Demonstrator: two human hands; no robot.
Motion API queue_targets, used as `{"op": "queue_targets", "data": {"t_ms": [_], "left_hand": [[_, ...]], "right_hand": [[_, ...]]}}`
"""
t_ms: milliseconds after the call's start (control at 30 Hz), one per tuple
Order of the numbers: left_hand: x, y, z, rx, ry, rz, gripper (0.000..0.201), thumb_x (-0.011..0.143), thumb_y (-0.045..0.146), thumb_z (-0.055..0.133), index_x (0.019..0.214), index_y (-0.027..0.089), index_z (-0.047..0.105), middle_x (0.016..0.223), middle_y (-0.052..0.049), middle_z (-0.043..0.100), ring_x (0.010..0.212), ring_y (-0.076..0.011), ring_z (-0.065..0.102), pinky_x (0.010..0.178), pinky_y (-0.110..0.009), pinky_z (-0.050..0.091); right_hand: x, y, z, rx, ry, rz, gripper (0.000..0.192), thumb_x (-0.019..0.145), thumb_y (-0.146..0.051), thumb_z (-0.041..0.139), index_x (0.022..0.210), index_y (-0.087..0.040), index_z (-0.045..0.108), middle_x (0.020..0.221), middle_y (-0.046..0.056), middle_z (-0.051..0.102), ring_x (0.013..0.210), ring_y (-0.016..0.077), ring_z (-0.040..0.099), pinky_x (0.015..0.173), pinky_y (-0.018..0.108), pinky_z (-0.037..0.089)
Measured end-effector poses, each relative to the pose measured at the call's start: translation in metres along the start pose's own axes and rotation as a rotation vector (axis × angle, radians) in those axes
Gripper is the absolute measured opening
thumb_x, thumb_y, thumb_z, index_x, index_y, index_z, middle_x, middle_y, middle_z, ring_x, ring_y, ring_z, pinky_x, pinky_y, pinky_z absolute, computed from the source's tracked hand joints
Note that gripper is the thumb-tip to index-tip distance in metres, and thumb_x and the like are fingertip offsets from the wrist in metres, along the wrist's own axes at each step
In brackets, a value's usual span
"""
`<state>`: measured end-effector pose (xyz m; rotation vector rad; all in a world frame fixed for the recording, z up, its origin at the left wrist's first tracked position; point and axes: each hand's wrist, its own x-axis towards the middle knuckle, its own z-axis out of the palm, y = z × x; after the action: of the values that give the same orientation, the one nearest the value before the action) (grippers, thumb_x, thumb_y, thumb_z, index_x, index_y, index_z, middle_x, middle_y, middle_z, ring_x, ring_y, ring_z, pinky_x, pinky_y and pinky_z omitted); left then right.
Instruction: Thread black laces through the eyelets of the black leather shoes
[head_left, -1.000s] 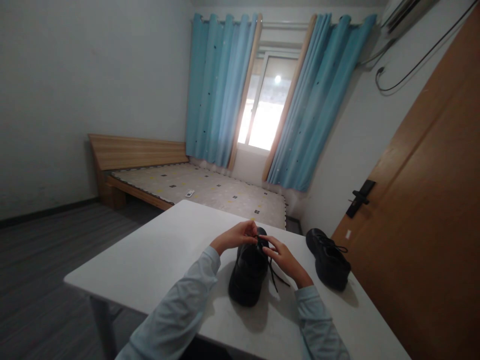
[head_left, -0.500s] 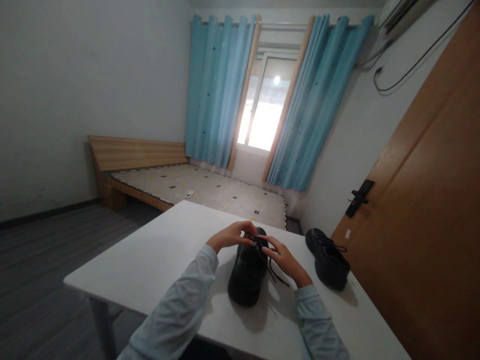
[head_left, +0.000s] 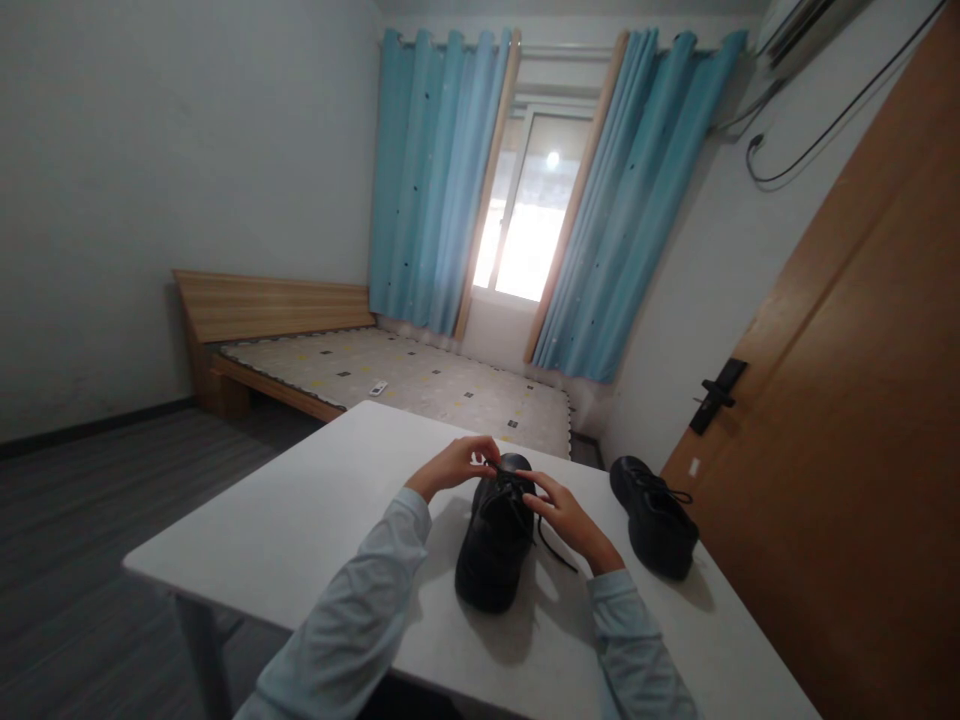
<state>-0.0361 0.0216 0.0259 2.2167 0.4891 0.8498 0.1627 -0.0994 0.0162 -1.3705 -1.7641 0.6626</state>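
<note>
There are two hands [head_left: 454, 466] [head_left: 566, 512], two shoes [head_left: 493, 565] [head_left: 664, 530], two curtains [head_left: 442, 190] [head_left: 637, 200], one table [head_left: 300, 520].

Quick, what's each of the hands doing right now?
Left hand: closed, pinching a black shoelace.
Right hand: partly curled, fingers at the nearer black lace-up shoe; whether it grips anything cannot be told.

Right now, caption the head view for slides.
Left hand holding a lace, right hand on the black shoe, white table beneath.
</note>
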Motion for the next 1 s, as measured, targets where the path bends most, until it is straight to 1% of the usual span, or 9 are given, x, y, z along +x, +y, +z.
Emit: {"op": "queue_targets", "data": {"t_ms": [167,300,400,567,633,733,867,933,1000], "left_hand": [[0.0,-0.003,-0.001,-0.063,0.165,-0.045,0.015,0.07,0.022,0.062,0.082,0.016,0.055,0.08,-0.002,0.058,0.078,-0.0138,0.057,0.067,-0.025,0.047],[0.002,-0.006,0.002,-0.285,0.234,-0.085,0.019,0.071,0.023,0.06,0.085,0.017,0.048,0.083,0.001,0.05,0.075,-0.0126,0.06,0.063,-0.026,0.052],[0.004,-0.003,0.005,-0.422,0.304,-0.113,0.02,0.073,0.023,0.056,0.088,0.019,0.043,0.087,0.002,0.045,0.07,-0.01,0.061,0.061,-0.028,0.055],[0.005,0.011,0.009,-0.614,0.323,-0.139,0.024,0.071,0.017,0.055,0.089,0.02,0.039,0.091,0.003,0.041,0.067,-0.0071,0.06,0.064,-0.033,0.058],[0.004,0.015,0.01,-0.663,0.328,-0.144,0.024,0.07,0.017,0.054,0.089,0.02,0.039,0.091,0.003,0.041,0.066,-0.0054,0.057,0.063,-0.032,0.058],[0.004,0.017,0.011,-0.651,0.354,-0.15,0.022,0.07,0.019,0.054,0.087,0.02,0.041,0.087,0.003,0.042,0.063,-0.0044,0.05,0.054,-0.026,0.057],[0.007,0.011,0.012,-0.504,0.385,-0.143,0.016,0.071,0.022,0.053,0.084,0.018,0.044,0.073,0.004,0.043,0.054,-0.0049,0.045,0.042,-0.017,0.048],[0.008,0.01,0.011,-0.417,0.396,-0.13,0.013,0.073,0.023,0.052,0.083,0.018,0.044,0.068,0.005,0.044,0.051,-0.0057,0.045,0.041,-0.017,0.044],[0.008,0.011,0.009,-0.301,0.432,-0.103,0.01,0.074,0.024,0.051,0.081,0.018,0.046,0.068,0.004,0.047,0.053,-0.0072,0.047,0.046,-0.018,0.044]], "right_hand": [[-0.001,0.0,0.0,0.008,-0.003,0.0,0.042,0.081,-0.038,0.055,0.119,-0.021,0.055,0.126,0.01,0.053,0.116,0.0258,0.049,0.093,0.042,0.042],[-0.001,0.0,0.0,-0.006,-0.003,0.004,0.042,0.081,-0.038,0.054,0.119,-0.021,0.055,0.126,0.01,0.053,0.116,0.0257,0.049,0.093,0.042,0.043],[-0.001,0.0,0.0,-0.017,-0.008,0.01,0.043,0.08,-0.038,0.054,0.12,-0.021,0.054,0.126,0.01,0.054,0.116,0.0258,0.048,0.093,0.042,0.042],[-0.001,-0.002,0.0,-0.015,-0.004,0.015,0.043,0.08,-0.037,0.055,0.12,-0.021,0.054,0.126,0.01,0.053,0.115,0.0258,0.049,0.093,0.041,0.042],[-0.001,-0.002,0.0,-0.017,-0.006,0.016,0.043,0.08,-0.037,0.055,0.12,-0.02,0.055,0.126,0.01,0.054,0.115,0.0259,0.049,0.092,0.041,0.043],[-0.001,-0.003,-0.001,-0.015,-0.008,0.015,0.043,0.08,-0.037,0.054,0.119,-0.021,0.055,0.125,0.01,0.054,0.115,0.0258,0.049,0.091,0.041,0.044],[-0.001,-0.002,-0.001,-0.006,-0.008,0.011,0.043,0.08,-0.037,0.055,0.12,-0.02,0.055,0.125,0.01,0.054,0.115,0.0253,0.05,0.091,0.04,0.045],[-0.001,-0.001,-0.001,-0.004,-0.003,0.008,0.042,0.08,-0.037,0.055,0.119,-0.021,0.055,0.125,0.01,0.054,0.115,0.0251,0.05,0.091,0.04,0.045],[-0.001,0.0,-0.001,0.002,0.001,0.004,0.042,0.081,-0.037,0.055,0.119,-0.022,0.055,0.125,0.009,0.054,0.115,0.0249,0.05,0.091,0.04,0.045]]}}
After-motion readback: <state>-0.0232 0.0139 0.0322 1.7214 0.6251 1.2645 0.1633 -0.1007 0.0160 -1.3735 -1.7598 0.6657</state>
